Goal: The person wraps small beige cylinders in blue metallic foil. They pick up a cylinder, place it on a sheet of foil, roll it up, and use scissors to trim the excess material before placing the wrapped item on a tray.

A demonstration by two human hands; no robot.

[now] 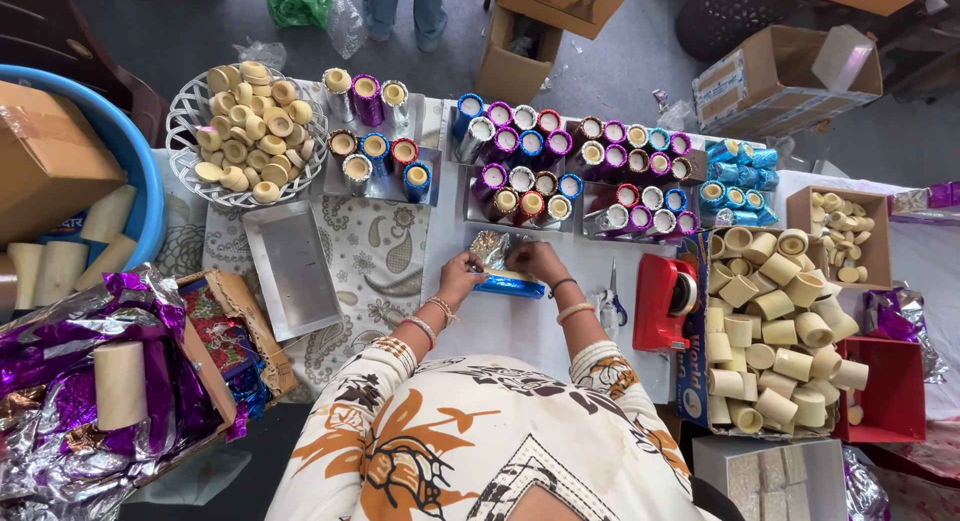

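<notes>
Head view: both hands met on the white table (520,331), just below the trays of wrapped tubes (560,171). Left hand (462,278) and right hand (535,261) each gripped the blue foil-wrapped tube (508,283) and the silver foil (490,247) above it. Judged light, stiff core, foil thin and crinkly, tears easily — best held at the tube ends. Wrists bent inward, forearms converging.

The hands (500,266) hold a blue foil roll (510,284). At three o'clock sits a red tape dispenser (662,301); at nine, a grey paisley cloth (375,251); at eight, crumpled purple foil (60,381).
</notes>
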